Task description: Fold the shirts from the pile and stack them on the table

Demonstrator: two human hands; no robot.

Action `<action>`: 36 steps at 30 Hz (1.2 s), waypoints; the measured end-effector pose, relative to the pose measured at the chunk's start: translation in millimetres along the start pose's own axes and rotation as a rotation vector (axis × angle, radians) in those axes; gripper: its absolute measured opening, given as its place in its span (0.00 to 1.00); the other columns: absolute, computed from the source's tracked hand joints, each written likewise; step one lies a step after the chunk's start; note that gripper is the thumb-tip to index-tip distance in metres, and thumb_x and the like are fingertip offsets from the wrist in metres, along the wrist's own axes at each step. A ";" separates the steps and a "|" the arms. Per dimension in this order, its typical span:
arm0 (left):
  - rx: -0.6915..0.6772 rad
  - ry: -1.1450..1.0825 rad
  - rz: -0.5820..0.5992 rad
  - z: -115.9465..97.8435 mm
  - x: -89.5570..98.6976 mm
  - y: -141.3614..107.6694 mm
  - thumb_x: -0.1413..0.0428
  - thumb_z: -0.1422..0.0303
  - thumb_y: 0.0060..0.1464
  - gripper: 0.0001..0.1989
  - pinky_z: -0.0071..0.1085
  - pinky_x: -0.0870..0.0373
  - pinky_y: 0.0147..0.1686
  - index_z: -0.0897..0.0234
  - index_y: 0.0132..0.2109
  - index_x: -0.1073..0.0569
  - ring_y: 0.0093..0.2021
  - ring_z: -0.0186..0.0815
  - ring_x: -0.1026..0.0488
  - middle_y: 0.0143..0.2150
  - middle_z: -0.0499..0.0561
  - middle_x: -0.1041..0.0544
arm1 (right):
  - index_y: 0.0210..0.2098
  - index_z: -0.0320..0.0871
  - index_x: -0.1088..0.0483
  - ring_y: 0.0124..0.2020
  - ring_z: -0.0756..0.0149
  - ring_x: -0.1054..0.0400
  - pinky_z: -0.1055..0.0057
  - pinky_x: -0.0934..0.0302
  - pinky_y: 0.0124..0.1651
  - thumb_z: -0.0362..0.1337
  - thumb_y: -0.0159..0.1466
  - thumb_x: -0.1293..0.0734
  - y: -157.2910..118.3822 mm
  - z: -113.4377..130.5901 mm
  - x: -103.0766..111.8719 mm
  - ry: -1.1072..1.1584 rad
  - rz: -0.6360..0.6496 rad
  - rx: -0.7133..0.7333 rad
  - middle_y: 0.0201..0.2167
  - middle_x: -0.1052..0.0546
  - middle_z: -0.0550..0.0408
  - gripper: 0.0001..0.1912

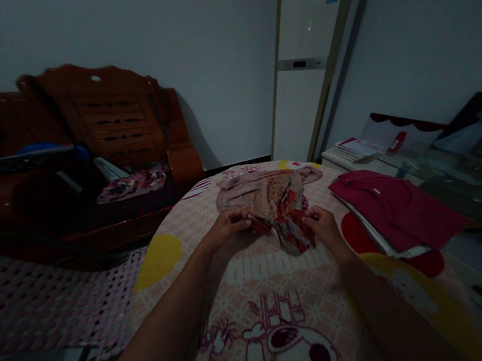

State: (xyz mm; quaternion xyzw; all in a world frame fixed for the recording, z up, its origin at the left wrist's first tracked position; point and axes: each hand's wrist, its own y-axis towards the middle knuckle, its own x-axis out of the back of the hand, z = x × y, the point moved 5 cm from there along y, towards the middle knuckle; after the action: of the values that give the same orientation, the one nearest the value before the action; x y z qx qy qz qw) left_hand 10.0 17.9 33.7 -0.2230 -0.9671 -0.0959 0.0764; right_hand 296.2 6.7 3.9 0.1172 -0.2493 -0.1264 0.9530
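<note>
A crumpled patterned garment, pale pink with reddish-orange patches, lies on the round table's printed cloth. My left hand pinches its near left edge between thumb and fingers. On the other side, my right hand grips the near right edge, by a reddish part. Between the two hands the fabric sags in folds toward me. Its far part rests spread and wrinkled on the cloth.
Folded dark-pink clothing lies at the table's right. Beyond it stands a glass-topped cabinet with papers. A wooden sofa holding a patterned cloth and a woven chair are at left.
</note>
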 end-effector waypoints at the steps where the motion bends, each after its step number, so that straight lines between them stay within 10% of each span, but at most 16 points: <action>1: 0.014 -0.034 -0.029 -0.6 3.5 -1.1 0.37 0.56 0.46 0.16 0.29 0.35 0.33 0.65 0.33 0.26 0.34 0.36 0.28 0.36 0.53 0.22 | 0.26 0.44 0.32 0.26 0.64 0.32 0.70 0.38 0.31 0.42 0.50 0.32 0.2 -0.9 1.9 0.063 -0.017 -0.032 0.22 0.26 0.57 0.09; 7: 0.057 -0.141 -0.100 -3.6 24.1 -7.0 0.34 0.56 0.43 0.18 0.26 0.37 0.27 0.65 0.34 0.29 0.26 0.31 0.32 0.28 0.47 0.26 | 0.28 0.42 0.27 0.22 0.64 0.30 0.70 0.37 0.26 0.43 0.42 0.25 4.9 -1.2 15.4 0.371 0.020 -0.234 0.20 0.24 0.56 0.16; 14: 0.058 -0.259 -0.212 -6.4 84.5 -27.7 0.31 0.60 0.39 0.19 0.23 0.38 0.24 0.66 0.32 0.29 0.23 0.28 0.33 0.25 0.46 0.29 | 0.28 0.42 0.25 0.21 0.64 0.30 0.69 0.35 0.25 0.38 0.39 0.23 14.1 14.5 84.6 0.390 0.106 -0.314 0.23 0.21 0.54 0.16; 22: 0.059 -0.349 -0.291 7.5 115.2 -36.7 0.30 0.62 0.38 0.18 0.23 0.33 0.25 0.67 0.31 0.26 0.23 0.29 0.30 0.25 0.48 0.25 | 0.24 0.41 0.24 0.29 0.60 0.28 0.67 0.39 0.32 0.30 0.51 0.34 18.5 18.8 137.7 -0.720 -0.142 -0.130 0.25 0.22 0.47 0.06; 28: 0.113 -0.367 -0.351 21.9 121.7 -36.9 0.30 0.62 0.38 0.17 0.23 0.32 0.23 0.68 0.31 0.26 0.22 0.30 0.28 0.25 0.48 0.24 | 0.39 0.37 0.22 0.40 0.48 0.27 0.62 0.39 0.38 0.30 0.61 0.39 5.7 44.7 115.6 -1.103 -0.061 -0.103 0.39 0.22 0.35 0.14; 36: 0.097 -0.414 -0.384 23.9 121.0 -35.8 0.30 0.64 0.38 0.16 0.23 0.31 0.22 0.68 0.32 0.26 0.21 0.30 0.29 0.25 0.48 0.23 | 0.36 0.41 0.22 0.38 0.63 0.28 0.70 0.40 0.43 0.31 0.63 0.36 -18.5 83.8 9.7 -0.587 0.397 0.340 0.35 0.20 0.50 0.10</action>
State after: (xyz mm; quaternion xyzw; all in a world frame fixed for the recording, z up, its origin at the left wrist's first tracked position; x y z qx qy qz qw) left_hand -116.0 42.0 28.2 -0.0469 -0.9901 -0.0148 -0.1316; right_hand 258.7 -27.1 74.0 0.1816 -0.5463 0.0756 0.8141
